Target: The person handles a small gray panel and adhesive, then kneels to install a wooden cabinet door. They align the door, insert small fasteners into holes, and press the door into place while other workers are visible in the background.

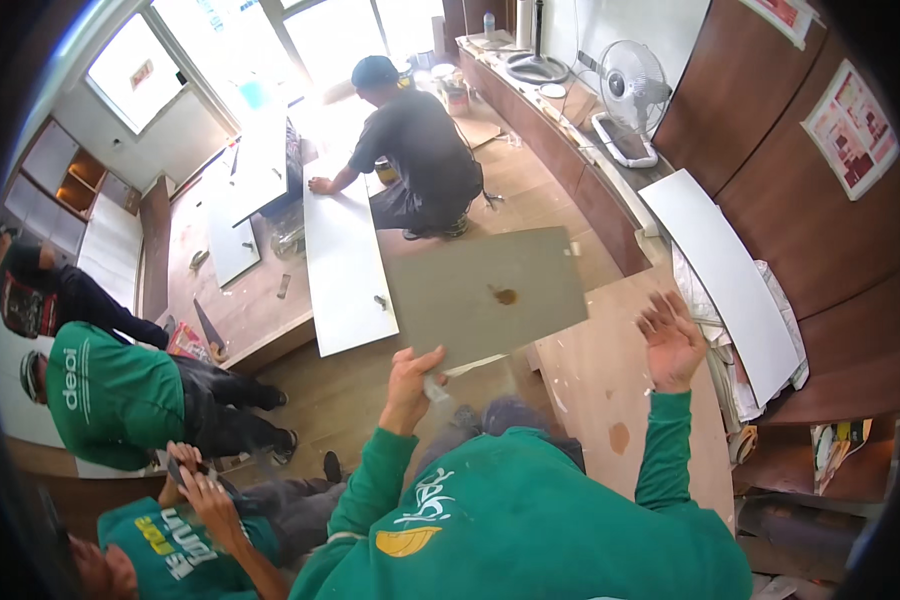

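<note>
1. So the person in the green top is holding up a flat, rectangular grey-brown panel (pixel 440 290) with the left hand (pixel 407 385). It's sitting out in front of them, over the floor, with its right end reaching over toward the bare wooden worktop (pixel 598 400).
2. About that panel: the face is looking pretty dull and matte, one muddy tone nearly all over. A dark brown blotch (pixel 507 297) is standing out a bit right of the middle, with a lighter smear trailing off its left side. The edges are looking straight, and a little pale patch (pixel 575 249) is showing by the far right corner.
3. Left fingers (pixel 430 356) are closing on the near edge, toward the left corner. I can't tell how they're placed underneath.
4. The right hand (pixel 675 352) is hanging over the worktop, palm showing, fingers loosely spread and a bit curled, holding nothing I can see.
5. Just left of the panel, a long white board (pixel 345 250) is lying with a small dark fitting (pixel 381 301) near its close end. A crouching person in dark clothes (pixel 420 150) is touching its far end.
</note>
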Motion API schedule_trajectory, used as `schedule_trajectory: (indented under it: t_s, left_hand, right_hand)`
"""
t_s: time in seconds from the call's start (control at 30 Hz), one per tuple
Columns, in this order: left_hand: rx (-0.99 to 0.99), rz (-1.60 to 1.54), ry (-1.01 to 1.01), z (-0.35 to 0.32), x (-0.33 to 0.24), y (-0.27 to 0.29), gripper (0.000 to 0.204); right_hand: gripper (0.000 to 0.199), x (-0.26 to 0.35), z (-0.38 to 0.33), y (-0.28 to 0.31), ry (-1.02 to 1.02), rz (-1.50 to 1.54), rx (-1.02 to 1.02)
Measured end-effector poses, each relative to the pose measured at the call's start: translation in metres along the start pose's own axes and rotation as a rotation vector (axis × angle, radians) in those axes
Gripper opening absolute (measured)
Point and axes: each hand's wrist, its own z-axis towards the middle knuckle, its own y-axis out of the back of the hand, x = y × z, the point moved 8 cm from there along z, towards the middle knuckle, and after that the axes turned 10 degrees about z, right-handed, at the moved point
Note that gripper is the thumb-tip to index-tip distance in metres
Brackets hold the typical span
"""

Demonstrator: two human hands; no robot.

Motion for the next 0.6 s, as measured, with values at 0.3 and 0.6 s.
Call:
schedule_trajectory:
  t_s: [0.3,0.6]
  left_hand:
    - [0.327,0.141,0.154,0.189,-0.096,-0.083,0.007]
    - [0.329,0.168,0.249,0.35,-0.161,-0.11,0.011]
  right_hand:
    - [0.053,-0.006,0.148,0.031,0.219,0.064,-0.087]
    - [0.058,-0.019,0.352,-0.059,0.259,-0.085,-0.019]
